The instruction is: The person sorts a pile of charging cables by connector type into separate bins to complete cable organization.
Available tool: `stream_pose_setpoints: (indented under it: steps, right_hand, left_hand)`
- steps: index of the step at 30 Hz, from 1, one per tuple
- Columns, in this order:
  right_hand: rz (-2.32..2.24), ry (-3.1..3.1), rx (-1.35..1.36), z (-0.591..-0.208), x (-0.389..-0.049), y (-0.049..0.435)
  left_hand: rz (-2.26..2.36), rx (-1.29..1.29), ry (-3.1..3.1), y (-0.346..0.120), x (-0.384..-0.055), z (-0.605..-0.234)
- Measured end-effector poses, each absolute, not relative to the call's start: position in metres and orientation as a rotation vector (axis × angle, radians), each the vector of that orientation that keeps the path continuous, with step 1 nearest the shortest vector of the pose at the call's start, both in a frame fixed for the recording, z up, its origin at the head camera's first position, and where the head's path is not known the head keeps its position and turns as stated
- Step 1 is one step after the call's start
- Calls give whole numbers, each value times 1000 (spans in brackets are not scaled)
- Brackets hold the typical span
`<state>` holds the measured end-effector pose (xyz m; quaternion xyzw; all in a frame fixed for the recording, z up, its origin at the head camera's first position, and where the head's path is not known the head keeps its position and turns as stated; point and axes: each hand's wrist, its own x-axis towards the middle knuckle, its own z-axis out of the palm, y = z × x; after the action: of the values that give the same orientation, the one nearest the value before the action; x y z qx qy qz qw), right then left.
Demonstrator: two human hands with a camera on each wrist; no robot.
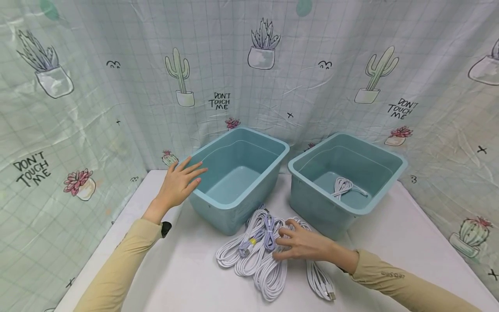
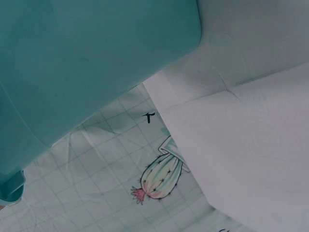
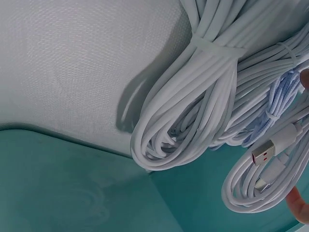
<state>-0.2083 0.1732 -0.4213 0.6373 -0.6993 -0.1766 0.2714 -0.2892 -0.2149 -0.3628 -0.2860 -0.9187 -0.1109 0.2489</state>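
My right hand [image 1: 298, 243] is over a pile of coiled white cables [image 1: 270, 277], fingers spread and bent. A white USB cable bundle [image 3: 270, 169], its metal plugs showing, lies between the thumb and a finger in the right wrist view; the palm hides most of it from above. Under and beside it are a lilac cable bundle [image 1: 270, 234], also partly seen in the right wrist view, and a bundle with USB plugs [image 1: 325, 289]. My left hand [image 1: 177, 184], fingers extended, is at the near left rim of the left teal bin [image 1: 218, 206], nothing in its grasp.
The right teal bin [image 1: 321, 212] stands beside the left one, with one tied white cable [image 1: 343, 186] inside. Both bins are on a white-covered table [image 1: 187, 277]. A printed curtain [image 1: 218, 52] hangs close behind and along both sides.
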Motion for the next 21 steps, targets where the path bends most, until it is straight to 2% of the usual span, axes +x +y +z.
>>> stream_pose_setpoints:
  steps: [21]
  right_hand:
    - [-455,-1862,1712,-413,-206,178]
  left_hand:
    - [-297,-781,-2492,-214,-290,-362]
